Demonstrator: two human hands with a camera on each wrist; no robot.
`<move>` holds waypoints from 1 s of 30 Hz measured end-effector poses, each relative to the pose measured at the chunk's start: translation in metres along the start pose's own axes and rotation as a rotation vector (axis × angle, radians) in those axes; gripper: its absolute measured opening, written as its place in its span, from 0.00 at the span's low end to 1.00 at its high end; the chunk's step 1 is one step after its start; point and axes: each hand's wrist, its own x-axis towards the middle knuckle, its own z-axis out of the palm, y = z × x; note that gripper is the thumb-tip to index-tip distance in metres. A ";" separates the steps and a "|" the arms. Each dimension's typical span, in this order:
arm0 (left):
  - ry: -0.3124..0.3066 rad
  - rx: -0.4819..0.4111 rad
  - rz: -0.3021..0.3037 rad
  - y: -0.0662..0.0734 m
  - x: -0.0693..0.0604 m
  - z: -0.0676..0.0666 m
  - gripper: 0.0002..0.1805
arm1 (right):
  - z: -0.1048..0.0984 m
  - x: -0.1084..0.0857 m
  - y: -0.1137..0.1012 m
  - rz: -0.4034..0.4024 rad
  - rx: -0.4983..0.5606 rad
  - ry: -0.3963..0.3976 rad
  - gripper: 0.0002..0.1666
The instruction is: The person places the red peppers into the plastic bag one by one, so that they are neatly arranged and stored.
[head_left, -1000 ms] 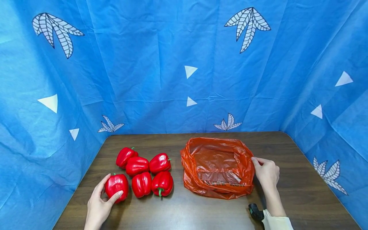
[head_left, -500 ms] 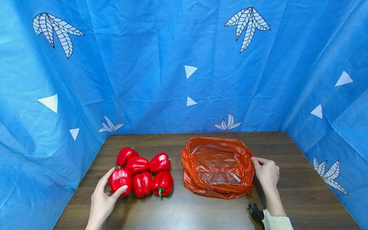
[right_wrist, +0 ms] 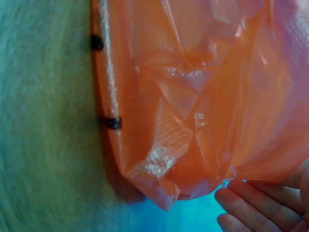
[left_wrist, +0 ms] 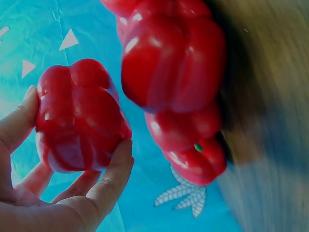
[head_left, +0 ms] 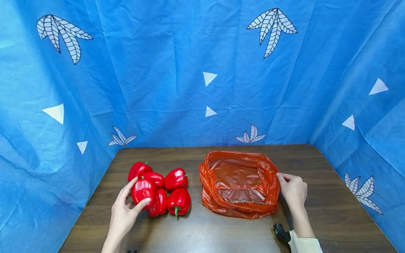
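My left hand (head_left: 123,212) grips a glossy red bell pepper (head_left: 143,191), thumb on its near side and fingers at its left. In the left wrist view this pepper (left_wrist: 77,116) appears raised off the table, apart from the other peppers (left_wrist: 174,63). Several more red bell peppers (head_left: 179,201) lie grouped just behind and to the right, two of them partly hidden by the held one. On the right, an orange-red plastic bag (head_left: 210,198) lies with its mouth spread upward. My right hand (head_left: 294,191) pinches the bag's right rim; the right wrist view shows fingers (right_wrist: 260,203) against the film.
A brown wood-grain table (head_left: 202,235) carries everything. Blue cloth (head_left: 177,70) with white leaf and triangle prints hangs behind it and along both sides. A small black device (head_left: 281,233) sits at the right wrist, by a cream sleeve (head_left: 305,245).
My left hand has moved right and away from me with the bell pepper, which now overlaps its neighbours in the head view. The right hand and bag have stayed still.
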 end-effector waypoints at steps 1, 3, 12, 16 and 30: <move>-0.006 -0.007 0.005 0.001 0.001 0.002 0.43 | 0.000 0.000 0.000 0.000 -0.001 0.000 0.21; -0.016 -0.016 0.012 0.004 0.002 0.006 0.43 | 0.000 0.000 0.000 -0.003 0.002 0.002 0.21; -0.090 -0.017 0.060 0.021 0.007 0.026 0.43 | -0.002 0.000 -0.003 0.005 0.003 0.001 0.21; -0.131 -0.046 0.088 0.031 0.009 0.038 0.42 | -0.002 -0.001 -0.003 0.008 0.007 0.001 0.21; -0.234 -0.143 0.147 0.063 0.014 0.084 0.42 | -0.003 -0.001 -0.004 0.007 0.006 -0.004 0.21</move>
